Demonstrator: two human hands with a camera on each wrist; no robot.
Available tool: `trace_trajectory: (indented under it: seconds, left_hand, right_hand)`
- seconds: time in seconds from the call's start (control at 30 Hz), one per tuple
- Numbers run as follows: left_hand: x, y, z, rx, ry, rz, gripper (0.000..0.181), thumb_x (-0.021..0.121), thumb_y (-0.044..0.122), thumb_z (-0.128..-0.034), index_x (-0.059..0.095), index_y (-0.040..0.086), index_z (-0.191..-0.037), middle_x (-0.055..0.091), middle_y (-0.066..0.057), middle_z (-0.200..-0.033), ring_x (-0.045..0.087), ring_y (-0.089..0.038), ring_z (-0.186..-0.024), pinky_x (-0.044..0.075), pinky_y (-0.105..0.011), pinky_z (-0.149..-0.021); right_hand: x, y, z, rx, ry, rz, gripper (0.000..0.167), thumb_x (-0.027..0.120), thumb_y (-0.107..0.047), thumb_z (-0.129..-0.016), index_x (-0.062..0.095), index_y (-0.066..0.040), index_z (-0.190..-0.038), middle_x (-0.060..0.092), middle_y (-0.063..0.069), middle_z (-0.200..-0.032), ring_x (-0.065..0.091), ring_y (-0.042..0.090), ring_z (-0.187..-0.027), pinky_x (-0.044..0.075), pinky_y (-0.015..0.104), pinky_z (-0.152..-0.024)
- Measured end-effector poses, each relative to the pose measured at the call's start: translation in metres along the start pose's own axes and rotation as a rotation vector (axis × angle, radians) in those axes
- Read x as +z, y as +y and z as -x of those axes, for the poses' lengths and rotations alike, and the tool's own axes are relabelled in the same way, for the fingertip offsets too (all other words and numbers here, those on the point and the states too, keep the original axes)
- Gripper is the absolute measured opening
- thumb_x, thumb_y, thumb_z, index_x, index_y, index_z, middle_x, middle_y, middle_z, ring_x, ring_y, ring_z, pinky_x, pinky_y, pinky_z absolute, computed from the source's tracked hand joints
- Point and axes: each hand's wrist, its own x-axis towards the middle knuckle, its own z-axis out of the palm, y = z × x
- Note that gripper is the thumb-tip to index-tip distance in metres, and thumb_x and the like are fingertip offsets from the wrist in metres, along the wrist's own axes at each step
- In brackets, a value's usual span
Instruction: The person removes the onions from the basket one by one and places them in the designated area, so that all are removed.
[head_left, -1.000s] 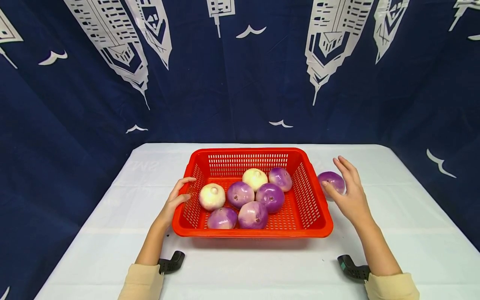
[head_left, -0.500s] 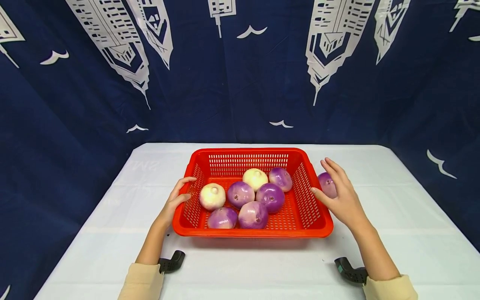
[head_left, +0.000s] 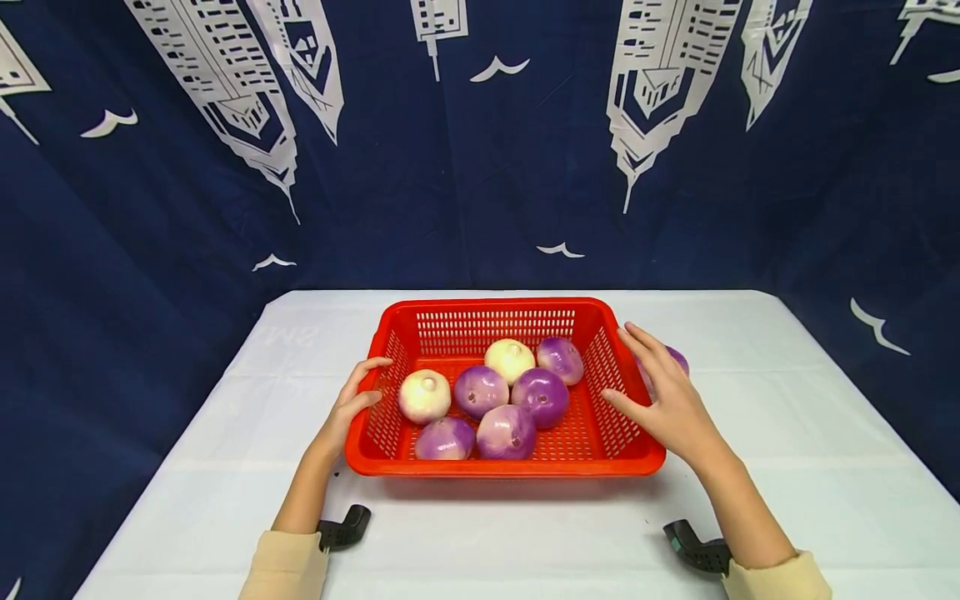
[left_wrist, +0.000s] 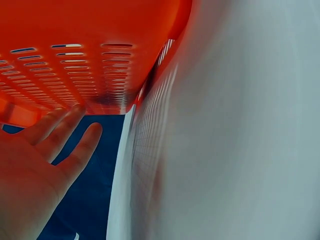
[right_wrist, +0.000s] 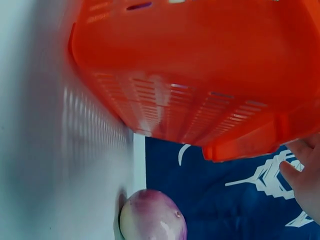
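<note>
A red plastic basket (head_left: 495,468) with slotted walls stands on the white-covered table, with several purple onions (head_left: 540,397) and two white onions (head_left: 424,396) in it. At its left rim is my left hand (head_left: 347,410), the thumb and a finger over the edge. In the left wrist view other fingers (left_wrist: 65,132) lie along the outer wall. My right hand (head_left: 669,404) is at the right rim, fingers extended and thumb reaching over the edge. It holds nothing, and whether it touches the rim I cannot tell. Behind it, another purple onion (head_left: 677,360) sits outside the basket, partly hidden.
The white tablecloth (head_left: 495,550) runs around the basket on all sides. A dark blue curtain (head_left: 465,183) with white building prints hangs behind the table. A black device (head_left: 345,527) sits at the left wrist, and a similar black device (head_left: 697,547) at the right.
My right hand has moved left from beside the loose purple onion to the basket's right rim. The onion stays on the table. My left hand and the basket have stayed in place.
</note>
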Motion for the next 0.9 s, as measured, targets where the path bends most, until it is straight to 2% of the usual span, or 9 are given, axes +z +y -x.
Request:
trace_trajectory:
  seconds: [0.27,0.47,0.7,0.9]
  left_hand:
    - [-0.002,0.001,-0.001,-0.006,-0.001,-0.003,0.052,0.031,0.004,-0.0803,0.031,0.006,-0.132,0.033,-0.017,-0.132,0.043,-0.017,-0.109,0.045,-0.026,-0.081]
    - [0.0,0.0,-0.001,-0.003,0.002,-0.008,0.051,0.031,0.004,-0.08,0.032,0.006,-0.131,0.033,-0.018,-0.132,0.043,-0.02,-0.109,0.045,-0.027,-0.081]
    - [0.001,-0.001,0.0,0.007,0.002,-0.003,0.052,0.031,0.004,-0.0794,0.033,0.005,-0.131,0.033,-0.018,-0.131,0.044,-0.018,-0.108,0.046,-0.027,-0.081]
    - [0.001,-0.002,0.0,0.01,0.005,0.01,0.051,0.031,0.004,-0.0802,0.033,0.006,-0.131,0.033,-0.019,-0.131,0.045,-0.017,-0.107,0.046,-0.026,-0.08]
  right_hand:
    - [0.004,-0.002,-0.003,-0.027,-0.02,-0.008,0.077,0.069,-0.029,-0.076,0.028,-0.026,-0.142,0.03,0.008,-0.145,0.034,0.035,-0.127,0.033,0.067,-0.088]
    - [0.006,-0.003,-0.004,-0.039,-0.042,-0.017,0.078,0.07,-0.03,-0.075,0.03,-0.022,-0.142,0.029,0.007,-0.146,0.033,0.034,-0.129,0.031,0.066,-0.09]
    - [0.011,-0.011,-0.008,-0.035,-0.139,-0.022,0.08,0.069,-0.035,-0.076,0.026,-0.025,-0.143,0.025,0.006,-0.148,0.03,0.035,-0.131,0.031,0.067,-0.091]
    - [0.018,-0.027,-0.013,-0.091,-0.214,0.014,0.081,0.068,-0.042,-0.075,0.027,-0.023,-0.143,0.024,0.003,-0.148,0.029,0.03,-0.133,0.036,0.06,-0.092]
